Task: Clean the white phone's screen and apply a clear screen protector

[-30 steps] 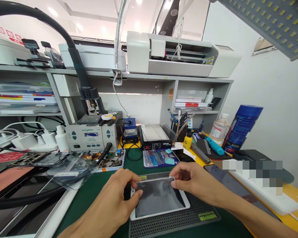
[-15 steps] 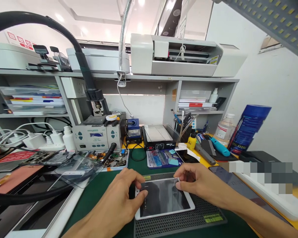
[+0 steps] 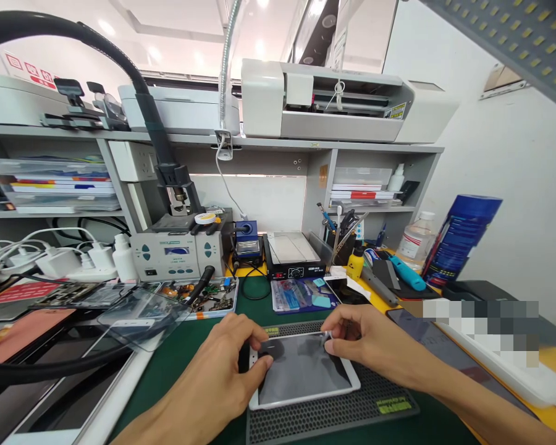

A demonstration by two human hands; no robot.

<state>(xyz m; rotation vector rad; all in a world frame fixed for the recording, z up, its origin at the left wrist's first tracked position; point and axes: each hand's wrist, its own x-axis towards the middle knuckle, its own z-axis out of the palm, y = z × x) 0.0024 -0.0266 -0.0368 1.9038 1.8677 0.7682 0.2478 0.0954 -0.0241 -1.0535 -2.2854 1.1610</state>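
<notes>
A white-framed tablet [image 3: 301, 371] with a dark grey, reflective screen lies face up on a grey honeycomb-patterned mat [image 3: 296, 425]. My left hand [image 3: 227, 364] holds the tablet's left edge, its thumb on the screen border and its fingers at the top left corner. At the top right corner, my right hand [image 3: 356, 334] has thumb and index finger pinched together. A small pale bit shows at those fingertips, too small to identify. The other right fingers are curled in.
Behind the mat are a tray of small electronic parts [image 3: 225, 296], a grey soldering station [image 3: 178, 256] and a black heating plate [image 3: 296, 270]. Large tablets [image 3: 50, 402] lie at left. A phone-like dark panel [image 3: 435, 346] and a white power strip [image 3: 500, 364] lie at right.
The view has shifted slightly. My right hand's pinch stays by the tablet's top right corner, its fingertips slightly changed. The screen's reflection looks greyer. My left hand keeps its hold.
</notes>
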